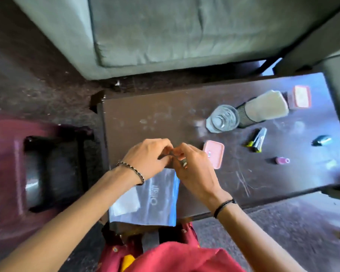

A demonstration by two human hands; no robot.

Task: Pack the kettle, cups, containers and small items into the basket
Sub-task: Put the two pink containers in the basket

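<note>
Over the near left part of the dark table point(165, 118), my left hand point(147, 158) and my right hand point(194, 167) meet, both pinching the top edge of a grey and blue pouch point(155, 199). The pouch hangs down toward the table's front edge. A small dark item sits between my right fingers; I cannot tell what it is. A pink lidded container point(214, 154) lies just right of my right hand. Further right are a glass cup point(223, 118), batteries point(257, 139), a small pink bottle point(282, 160) and a blue item point(322, 140). On the floor at the left stands the maroon basket point(6, 173).
A black mesh holder point(245, 114) with a beige cloth point(267, 107) in it lies on its side behind the glass. A red-rimmed box point(301, 96) sits at the far right. A grey sofa point(165, 32) stands behind the table. The image is blurred.
</note>
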